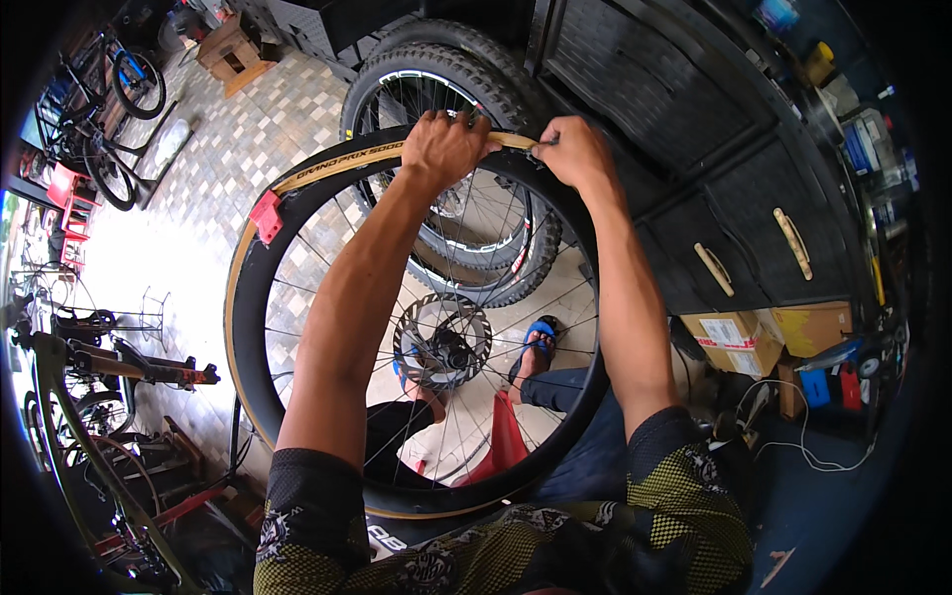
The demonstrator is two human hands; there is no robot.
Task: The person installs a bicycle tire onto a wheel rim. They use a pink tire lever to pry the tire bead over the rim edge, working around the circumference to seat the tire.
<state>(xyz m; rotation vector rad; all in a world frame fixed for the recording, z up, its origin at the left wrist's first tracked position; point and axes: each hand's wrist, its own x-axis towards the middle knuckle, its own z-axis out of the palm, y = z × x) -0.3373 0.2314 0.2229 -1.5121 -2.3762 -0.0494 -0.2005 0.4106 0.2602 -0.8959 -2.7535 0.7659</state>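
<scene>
Nearest my camera, 2 black-and-yellow patterned sleeves lead up bare forearms to 1 deep-section bicycle wheel. The tan-walled road tyre lies around its edge; from my remote post, I cannot tell how fully it is seated. At the top, the left hand is curled firmly over the tyre, while the right hand, just beside it, pinches it. A red plastic clip grips the upper left edge. I judge the tyre light, rubbery and tight, best held with thumbs against its sidewall. Below the black cabinet sit 2 cardboard boxes; their contents are hidden from me.
</scene>
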